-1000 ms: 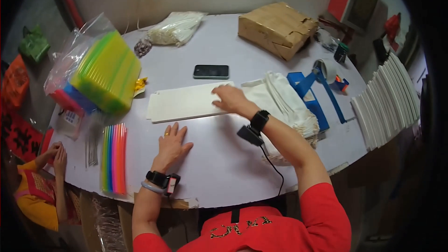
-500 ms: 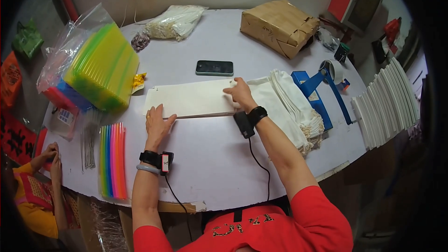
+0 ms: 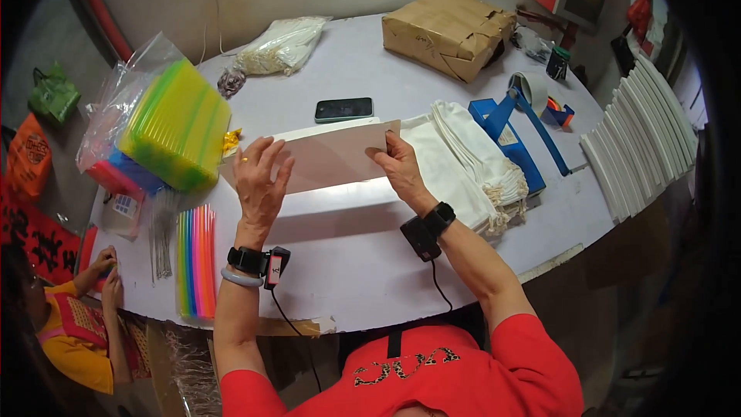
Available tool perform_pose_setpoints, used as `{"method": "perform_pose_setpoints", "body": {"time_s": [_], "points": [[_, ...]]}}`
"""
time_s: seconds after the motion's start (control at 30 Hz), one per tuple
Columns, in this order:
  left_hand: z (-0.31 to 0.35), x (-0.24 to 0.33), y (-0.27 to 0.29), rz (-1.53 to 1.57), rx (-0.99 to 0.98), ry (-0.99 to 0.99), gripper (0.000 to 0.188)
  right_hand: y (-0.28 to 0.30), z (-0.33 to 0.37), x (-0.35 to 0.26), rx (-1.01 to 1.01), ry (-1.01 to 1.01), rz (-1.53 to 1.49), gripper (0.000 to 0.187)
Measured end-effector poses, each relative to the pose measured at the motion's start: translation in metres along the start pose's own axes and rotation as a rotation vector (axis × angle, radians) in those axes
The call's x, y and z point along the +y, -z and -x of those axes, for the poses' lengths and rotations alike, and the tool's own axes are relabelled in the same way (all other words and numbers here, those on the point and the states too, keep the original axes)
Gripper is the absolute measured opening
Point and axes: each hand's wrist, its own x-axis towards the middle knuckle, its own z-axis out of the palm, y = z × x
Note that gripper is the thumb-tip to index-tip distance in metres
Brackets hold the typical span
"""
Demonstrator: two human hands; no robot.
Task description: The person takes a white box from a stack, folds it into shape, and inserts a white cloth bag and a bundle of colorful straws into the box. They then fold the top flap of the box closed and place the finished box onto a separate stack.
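Observation:
A long flat cardboard panel (image 3: 332,158), grey-brown on the face toward me, is tilted up off the table. My right hand (image 3: 399,166) pinches its right end between thumb and fingers. In front of its left end is my left hand (image 3: 261,181), fingers apart and slightly bent; whether they touch the panel is unclear. A strip of a white panel (image 3: 328,130) shows behind the raised one. White cloth drawstring bags (image 3: 455,156) lie stacked just right of my right hand. Beyond the panels rests a dark phone (image 3: 343,110).
Colourful plastic tubes stand bundled (image 3: 176,127) at left, with a flat rainbow pack (image 3: 196,262) nearer me. At right are a blue tape dispenser (image 3: 505,135) and stacked white strips (image 3: 641,143). A brown paper parcel (image 3: 448,31) sits at the back. Another person (image 3: 85,332) works at lower left.
The panel lay flat, white side up, with both hands at its ends. Now my right hand has raised it, turning the grey-brown face toward me. My left hand has lifted slightly.

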Motion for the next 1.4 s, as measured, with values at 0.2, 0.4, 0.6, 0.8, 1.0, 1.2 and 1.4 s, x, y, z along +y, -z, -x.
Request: {"method": "perform_pose_setpoints", "body": {"time_s": [0.2, 0.4, 0.6, 0.8, 1.0, 1.2, 1.4], "points": [[-0.009, 0.065, 0.054, 0.183, -0.137, -0.189, 0.037, 0.019, 0.078, -0.077, 0.113, -0.295, -0.121, 0.028], [0.085, 0.166, 0.092, 0.557, -0.584, 0.003, 0.04, 0.038, 0.21, -0.13, -0.018, -0.659, -0.028, 0.024], [0.134, 0.201, 0.094, 0.704, -0.579, 0.182, 0.041, 0.043, 0.252, -0.142, -0.068, -0.656, 0.069, 0.02], [0.149, 0.207, 0.093, 0.859, -0.606, 0.431, 0.03, 0.046, 0.253, -0.129, -0.172, -0.441, 0.34, 0.017], [0.14, 0.2, 0.076, 0.882, -0.669, 0.741, 0.018, 0.039, 0.224, -0.107, -0.17, -0.355, 0.492, 0.018], [0.113, 0.161, 0.023, 0.801, -0.632, 0.76, 0.02, 0.037, 0.155, -0.086, -0.232, -0.203, 1.029, 0.036], [0.113, 0.114, -0.039, 0.61, -0.626, 0.459, 0.026, -0.008, 0.156, -0.035, -0.463, 0.202, 1.225, 0.078]]}}
